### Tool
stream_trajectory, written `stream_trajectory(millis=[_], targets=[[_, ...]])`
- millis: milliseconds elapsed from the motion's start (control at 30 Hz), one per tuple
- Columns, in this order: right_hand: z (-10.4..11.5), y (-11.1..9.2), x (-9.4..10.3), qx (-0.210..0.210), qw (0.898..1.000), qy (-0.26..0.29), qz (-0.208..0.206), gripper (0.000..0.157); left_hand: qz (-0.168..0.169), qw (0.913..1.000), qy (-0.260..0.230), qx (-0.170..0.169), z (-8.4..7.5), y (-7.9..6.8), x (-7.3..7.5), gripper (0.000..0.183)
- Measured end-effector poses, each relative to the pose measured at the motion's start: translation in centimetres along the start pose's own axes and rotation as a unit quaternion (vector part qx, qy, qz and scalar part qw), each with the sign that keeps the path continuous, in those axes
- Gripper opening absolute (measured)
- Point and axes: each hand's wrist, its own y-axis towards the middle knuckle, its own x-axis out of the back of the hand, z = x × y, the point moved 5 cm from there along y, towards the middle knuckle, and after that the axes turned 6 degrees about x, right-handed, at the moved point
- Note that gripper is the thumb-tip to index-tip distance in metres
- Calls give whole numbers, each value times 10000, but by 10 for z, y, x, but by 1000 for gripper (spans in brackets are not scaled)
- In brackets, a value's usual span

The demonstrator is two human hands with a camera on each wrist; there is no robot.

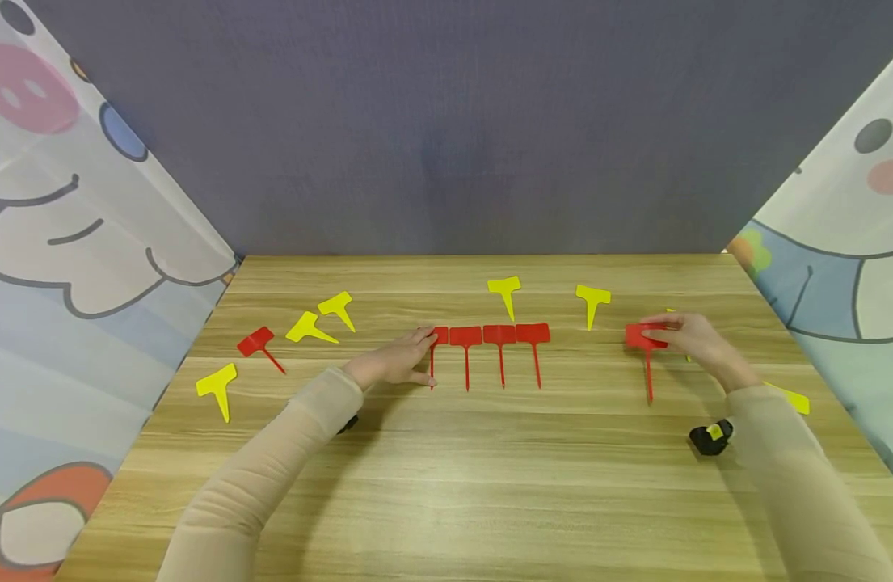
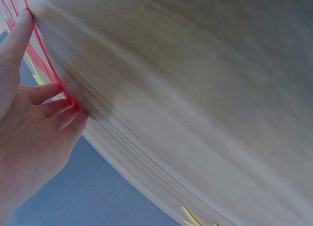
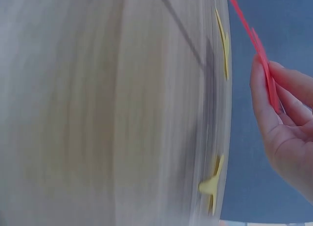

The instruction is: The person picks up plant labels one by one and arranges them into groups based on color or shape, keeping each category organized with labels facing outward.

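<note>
Red T-shaped plant labels lie side by side in a row on the wooden table (image 1: pixel 446 477), their stems toward me. At the row's left end my left hand (image 1: pixel 398 358) rests on the leftmost red plant label (image 1: pixel 442 332), its fingers at the head and the thumb by the stem tip. Part of that head is hidden under the fingers. Off to the right, my right hand (image 1: pixel 697 346) pinches another red plant label (image 3: pixel 272 86) by its head between thumb and fingers. This label is raised over the table, stem pointing toward me.
Farther left lies a loose red label (image 1: pixel 255 343). Several yellow plant labels are scattered about: one (image 1: pixel 216 385) at the left, one (image 1: pixel 506 288) behind the row, one (image 1: pixel 593 297) to its right, another (image 1: pixel 795 400) beside my right sleeve. A grey partition (image 1: pixel 446 162) stands along the back edge.
</note>
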Motion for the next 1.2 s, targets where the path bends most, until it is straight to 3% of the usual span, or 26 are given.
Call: stream_trajectory(millis=[400, 1033, 1200], targets=[[18, 17, -19, 132, 9972, 697, 225, 46, 0, 10000, 51, 24, 1, 1, 0, 85], [32, 41, -46, 71, 9962, 560, 670, 40, 1, 10000, 46, 34, 0, 0, -1, 85], [36, 48, -51, 210, 9966, 510, 607, 39, -13, 10000, 66, 15, 0, 0, 0, 84]])
